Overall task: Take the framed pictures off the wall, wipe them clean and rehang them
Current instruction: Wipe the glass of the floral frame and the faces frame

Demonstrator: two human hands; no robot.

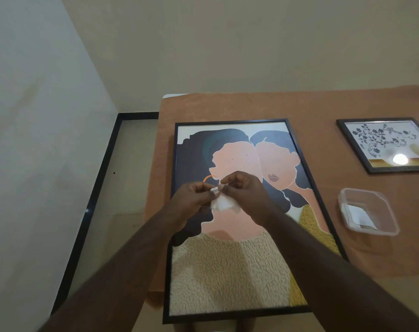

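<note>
Both hands pinch a small white tissue (221,204) between thumb and fingertips, the left hand (195,196) and right hand (242,191) meeting above the middle of the large framed picture (230,221), apparently folding or bunching the wipe before use. That picture lies flat along the table's (251,104) left edge, its near end overhanging the front edge, so hard wiping pressure there could tip it or slide it off. A smaller framed picture (385,144) of dark flowers lies near the far right corner, its glass catching a lamp's glare. A clear plastic tub (367,212) sits between the two frames near the right edge, holding something pale; a careless elbow could knock it over. Both pictures are off the wall. If the tissue is damp, it may shred and leave lint on the glass.
</note>
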